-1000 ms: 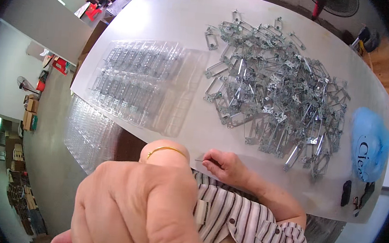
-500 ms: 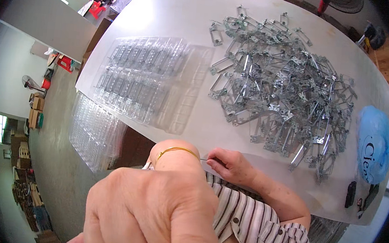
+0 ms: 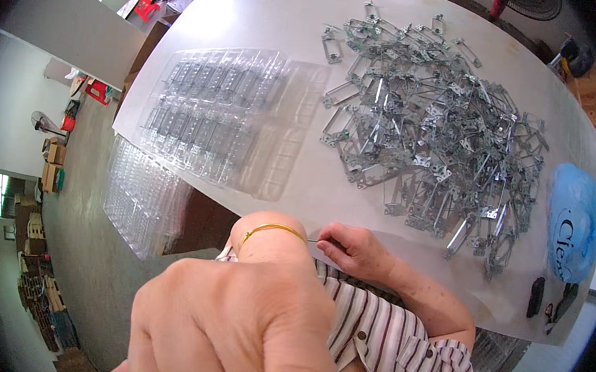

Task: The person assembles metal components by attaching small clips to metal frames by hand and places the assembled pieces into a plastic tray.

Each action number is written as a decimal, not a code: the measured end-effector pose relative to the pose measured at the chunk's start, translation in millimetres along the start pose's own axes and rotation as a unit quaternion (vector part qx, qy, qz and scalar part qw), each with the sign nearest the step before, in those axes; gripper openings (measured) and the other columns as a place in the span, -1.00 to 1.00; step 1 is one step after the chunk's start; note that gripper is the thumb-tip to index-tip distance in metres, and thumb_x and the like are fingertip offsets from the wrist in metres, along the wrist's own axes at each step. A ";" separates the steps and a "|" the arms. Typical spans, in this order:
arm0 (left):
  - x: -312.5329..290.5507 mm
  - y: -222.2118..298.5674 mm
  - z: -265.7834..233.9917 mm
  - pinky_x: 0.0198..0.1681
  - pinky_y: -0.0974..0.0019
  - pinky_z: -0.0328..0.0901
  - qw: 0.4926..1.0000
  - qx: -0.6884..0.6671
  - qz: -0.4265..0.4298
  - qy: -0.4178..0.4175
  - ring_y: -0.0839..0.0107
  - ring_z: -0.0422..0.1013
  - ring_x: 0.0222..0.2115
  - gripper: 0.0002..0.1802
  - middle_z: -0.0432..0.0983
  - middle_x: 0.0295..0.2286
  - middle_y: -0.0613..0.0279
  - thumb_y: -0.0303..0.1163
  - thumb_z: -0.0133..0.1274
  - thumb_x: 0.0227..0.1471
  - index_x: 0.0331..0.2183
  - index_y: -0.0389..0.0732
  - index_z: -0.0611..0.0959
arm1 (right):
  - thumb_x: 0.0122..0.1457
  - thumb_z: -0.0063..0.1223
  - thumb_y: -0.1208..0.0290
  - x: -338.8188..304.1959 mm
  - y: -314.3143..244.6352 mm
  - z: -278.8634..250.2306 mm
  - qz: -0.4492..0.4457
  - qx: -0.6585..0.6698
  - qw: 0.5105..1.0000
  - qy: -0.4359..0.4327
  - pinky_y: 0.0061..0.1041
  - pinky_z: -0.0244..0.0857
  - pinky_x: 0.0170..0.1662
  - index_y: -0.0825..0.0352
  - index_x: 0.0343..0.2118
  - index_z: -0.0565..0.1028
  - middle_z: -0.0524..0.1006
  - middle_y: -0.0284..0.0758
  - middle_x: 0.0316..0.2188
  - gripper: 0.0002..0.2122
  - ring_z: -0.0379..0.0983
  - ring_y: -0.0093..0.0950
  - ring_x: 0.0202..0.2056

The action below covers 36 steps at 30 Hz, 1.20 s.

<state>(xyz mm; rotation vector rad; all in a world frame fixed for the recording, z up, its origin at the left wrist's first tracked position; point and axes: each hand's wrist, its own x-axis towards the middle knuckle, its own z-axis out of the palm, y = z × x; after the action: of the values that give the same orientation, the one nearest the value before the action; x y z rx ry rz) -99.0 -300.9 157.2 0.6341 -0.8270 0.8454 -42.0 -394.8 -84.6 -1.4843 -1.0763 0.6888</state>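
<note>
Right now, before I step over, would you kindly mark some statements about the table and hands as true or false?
1. The left hand has a gold bracelet at its wrist. True.
2. The right hand pinches a thin rod. True.
3. On the table, the clear trays lie left of the metal heap. True.
4. The right hand is inside the metal heap. False: it is apart from it, at the table's near edge.
5. Both wrists wear bracelets. False: only the left does.
6. The left hand rests on the clear trays. False: it is raised in the foreground.
</note>
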 end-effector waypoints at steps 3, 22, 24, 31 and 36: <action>15.4 -16.1 -28.4 -0.48 0.53 0.50 0.974 -0.140 0.001 -0.180 0.53 0.35 -0.76 -0.43 0.31 -0.80 0.35 -0.54 -0.10 0.25 -0.83 -0.15 0.41 | 0.24 0.10 0.43 0.9 -4.8 -2.5 0.014 -0.005 1.000 -0.023 -0.29 0.42 -0.31 0.34 -0.24 0.47 0.56 -0.11 -0.43 -0.88 0.55 -0.14 -0.38; -0.7 -20.4 -60.6 -0.52 0.43 0.42 0.927 -0.227 -0.136 -0.264 0.52 0.29 -0.77 -0.47 0.24 -0.78 0.39 -0.38 -0.12 0.28 -0.76 -0.03 0.33 | 0.24 0.11 0.43 3.7 -7.7 1.4 0.011 0.011 0.999 -0.039 -0.30 0.36 -0.35 0.33 -0.26 0.48 0.52 -0.12 -0.45 -0.90 0.50 -0.14 -0.42; 0.0 -27.0 -57.9 -0.53 0.38 0.38 0.930 -0.263 -0.147 -0.212 0.50 0.28 -0.76 -0.46 0.23 -0.76 0.37 -0.33 -0.21 0.32 -0.75 -0.03 0.32 | 0.24 0.11 0.42 4.5 -10.9 -4.2 0.007 -0.013 1.000 0.000 -0.31 0.36 -0.35 0.33 -0.27 0.49 0.52 -0.12 -0.46 -0.90 0.49 -0.15 -0.43; -3.0 -19.0 -53.1 -0.65 0.35 0.17 0.934 -0.295 -0.174 -0.106 0.47 0.23 -0.76 -0.38 0.19 -0.73 0.32 -0.15 -0.42 0.41 -0.73 -0.06 0.26 | 0.24 0.11 0.49 8.8 -17.9 -5.2 0.018 0.006 1.000 -0.014 -0.35 0.34 -0.37 0.34 -0.28 0.47 0.48 -0.17 -0.46 -0.93 0.44 -0.21 -0.47; -4.9 -17.1 -52.0 -0.66 0.35 0.17 0.948 -0.261 -0.151 -0.105 0.48 0.23 -0.76 -0.38 0.19 -0.73 0.32 -0.16 -0.41 0.41 -0.73 -0.06 0.26 | 0.23 0.12 0.50 12.7 -27.9 -7.3 0.035 0.015 0.999 -0.027 -0.36 0.33 -0.38 0.34 -0.28 0.47 0.48 -0.18 -0.48 -0.93 0.44 -0.23 -0.48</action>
<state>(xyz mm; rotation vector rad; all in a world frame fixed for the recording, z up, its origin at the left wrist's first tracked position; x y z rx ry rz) -67.3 -272.1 122.5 0.3661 -1.0640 0.2593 -37.2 -387.6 -54.3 -1.4916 -1.0549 0.7960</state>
